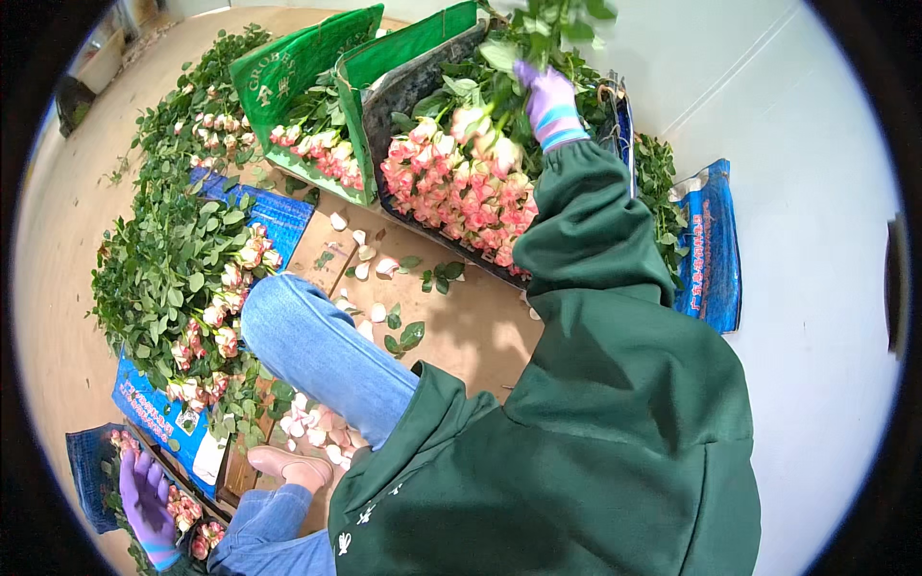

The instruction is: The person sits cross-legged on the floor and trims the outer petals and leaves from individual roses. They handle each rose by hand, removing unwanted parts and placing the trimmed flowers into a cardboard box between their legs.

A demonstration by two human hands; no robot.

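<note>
My right hand point(551, 101), in a purple glove with striped cuff, is closed around leafy rose stems point(544, 39) at the top. The pale pink blooms of this bunch point(486, 140) hang below the hand and look blurred. Under them, many pink and cream roses point(461, 191) fill a dark-lined container point(382, 119). My left hand point(146, 493), gloved alike, is at the lower left with its fingers apart and nothing in it. Small clusters of roses point(184, 507) lie beside it.
A green woven bag point(288, 72) holds more roses. To the left, a long heap of leafy roses point(173, 266) lies over blue woven sacks point(277, 219). Petals point(364, 263) and leaves litter the floor near my knee. A white wall point(799, 216) is at the right, beside another blue sack point(713, 245).
</note>
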